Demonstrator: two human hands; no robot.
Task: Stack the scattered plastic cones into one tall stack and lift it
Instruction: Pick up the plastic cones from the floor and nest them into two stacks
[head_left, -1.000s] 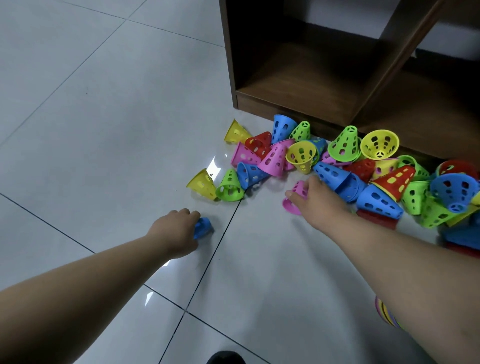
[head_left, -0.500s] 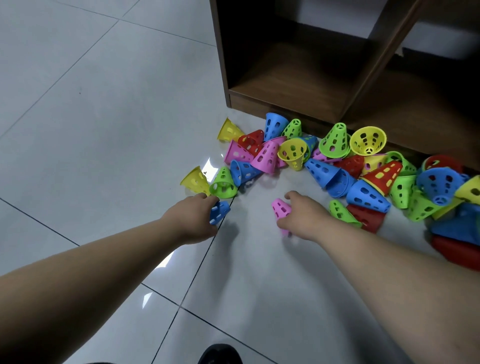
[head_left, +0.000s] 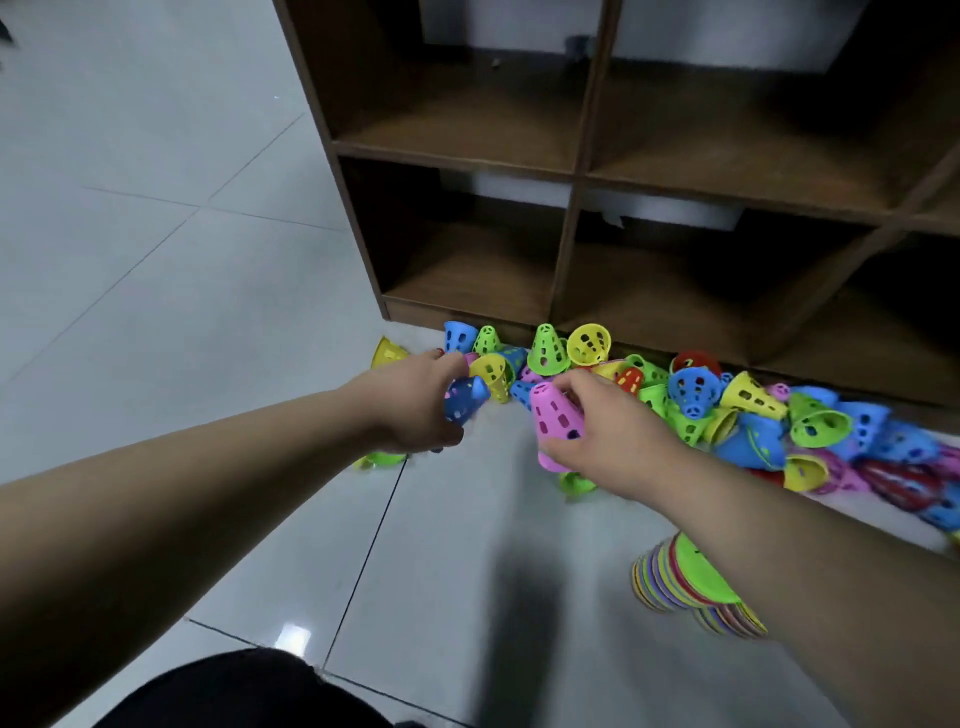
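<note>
Your left hand (head_left: 415, 402) grips a blue cone (head_left: 464, 399), right hand (head_left: 602, 431) grips a pink cone (head_left: 556, 423); hands close, cones not touching, above the pile (head_left: 727, 410).

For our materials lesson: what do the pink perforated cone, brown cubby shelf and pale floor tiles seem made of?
Pink perforated cone: moulded plastic, smooth, uniform colour, clean punched holes.
Brown cubby shelf: wood or wood-look laminate, matt; faint grain.
Pale floor tiles: likely glazed ceramic; glossy reflections, grout lines.

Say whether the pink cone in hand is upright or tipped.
Roughly upright: pink cone held by right hand, narrow end up, rim down.
</note>
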